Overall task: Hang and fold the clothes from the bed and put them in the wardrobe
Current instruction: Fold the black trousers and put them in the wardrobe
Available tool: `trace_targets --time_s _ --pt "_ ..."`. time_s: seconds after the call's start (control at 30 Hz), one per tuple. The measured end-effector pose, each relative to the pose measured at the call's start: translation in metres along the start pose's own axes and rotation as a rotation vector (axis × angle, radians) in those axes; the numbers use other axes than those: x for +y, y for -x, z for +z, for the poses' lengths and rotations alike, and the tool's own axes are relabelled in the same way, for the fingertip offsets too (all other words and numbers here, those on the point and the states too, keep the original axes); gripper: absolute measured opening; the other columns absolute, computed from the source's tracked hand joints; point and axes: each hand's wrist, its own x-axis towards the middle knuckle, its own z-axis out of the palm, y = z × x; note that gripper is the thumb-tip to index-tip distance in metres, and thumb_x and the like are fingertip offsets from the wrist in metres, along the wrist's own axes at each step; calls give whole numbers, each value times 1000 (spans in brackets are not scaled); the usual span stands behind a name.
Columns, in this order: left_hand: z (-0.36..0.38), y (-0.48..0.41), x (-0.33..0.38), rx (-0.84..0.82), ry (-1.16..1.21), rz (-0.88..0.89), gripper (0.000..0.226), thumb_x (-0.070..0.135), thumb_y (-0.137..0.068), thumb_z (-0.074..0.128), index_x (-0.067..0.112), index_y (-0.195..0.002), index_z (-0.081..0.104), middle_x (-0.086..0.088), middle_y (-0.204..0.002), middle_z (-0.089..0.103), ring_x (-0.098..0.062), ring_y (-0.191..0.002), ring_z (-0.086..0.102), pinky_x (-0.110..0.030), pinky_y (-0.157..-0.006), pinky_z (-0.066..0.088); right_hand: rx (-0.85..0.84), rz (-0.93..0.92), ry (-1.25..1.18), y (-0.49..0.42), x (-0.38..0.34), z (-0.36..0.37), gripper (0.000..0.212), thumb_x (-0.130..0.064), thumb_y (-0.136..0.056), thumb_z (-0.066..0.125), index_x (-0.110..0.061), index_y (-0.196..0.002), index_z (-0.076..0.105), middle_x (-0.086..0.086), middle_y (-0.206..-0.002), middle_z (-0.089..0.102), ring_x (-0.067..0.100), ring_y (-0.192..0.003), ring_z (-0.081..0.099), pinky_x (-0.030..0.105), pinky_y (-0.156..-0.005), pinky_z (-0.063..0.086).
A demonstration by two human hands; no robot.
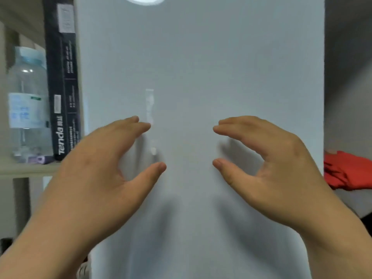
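Observation:
A pale grey wardrobe panel (pixel 201 67) fills the middle of the head view, close in front of me. A small clear hook or handle (pixel 150 101) is stuck on it left of centre. My left hand (pixel 104 164) hovers before the panel, fingers and thumb spread in a loose C, fingertips next to the hook's lower part. My right hand (pixel 267 158) mirrors it on the right, fingers and thumb apart. Neither hand holds anything. A red garment (pixel 348 170) lies at the right edge, beyond the panel.
To the left stands a shelf (pixel 28 168) with a clear plastic bottle (pixel 26 105) and an upright black box (pixel 62 87). A bright round reflection (pixel 145 0) shows at the panel's top. A light wall (pixel 350 97) lies to the right.

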Motion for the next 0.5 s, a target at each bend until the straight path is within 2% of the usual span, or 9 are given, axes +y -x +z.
trace_targets --time_s 0.07,0.17,0.23,0.27,0.33,0.43,0.5 --pt "-23 7 -25 -9 -96 -37 66 66 -74 50 40 -134 43 21 -137 48 -11 -126 50 -48 -102 44 -5 -17 -17 -7 -14 18 44 -44 -83 60 -26 -123 67 -19 -123 61 -2 -120 53 10 -104 35" --pt "-56 21 -58 -40 -227 -62 66 65 -77 51 36 -136 47 21 -135 45 -18 -120 56 -44 -99 42 -34 -46 -78 -15 -38 52 44 -43 -83 61 -26 -123 67 -18 -123 62 0 -120 55 15 -104 38" --pt "-76 31 -79 -59 -286 -102 66 65 -80 54 34 -138 48 21 -136 43 -14 -113 57 -45 -98 44 -65 -64 -133 -20 -58 76 44 -43 -83 61 -27 -124 67 -16 -125 63 1 -120 56 19 -103 40" --pt "-86 37 -90 -69 -321 -123 68 67 -79 53 35 -139 47 21 -137 43 -12 -118 53 -46 -100 43 -83 -76 -152 -23 -67 88 45 -44 -83 61 -28 -124 67 -16 -125 62 1 -120 55 19 -103 41" --pt "-105 50 -112 -73 -380 -165 71 68 -77 49 36 -140 44 18 -139 46 -12 -128 48 -50 -104 42 -123 -105 -177 -27 -90 111 46 -45 -82 62 -30 -126 66 -16 -127 62 0 -119 53 16 -103 40" --pt "-135 74 -139 -45 -428 -237 68 65 -75 52 34 -135 47 8 -137 55 -21 -127 52 -55 -103 43 -209 -151 -271 -30 -127 148 47 -41 -81 67 -29 -126 65 -17 -127 61 -2 -117 51 6 -104 31" --pt "-156 92 -151 -45 -454 -323 66 65 -74 53 36 -132 47 5 -136 57 -24 -126 54 -56 -102 45 -323 -165 -329 -29 -156 176 49 -44 -81 65 -32 -128 64 -20 -129 59 -3 -120 48 2 -102 29"
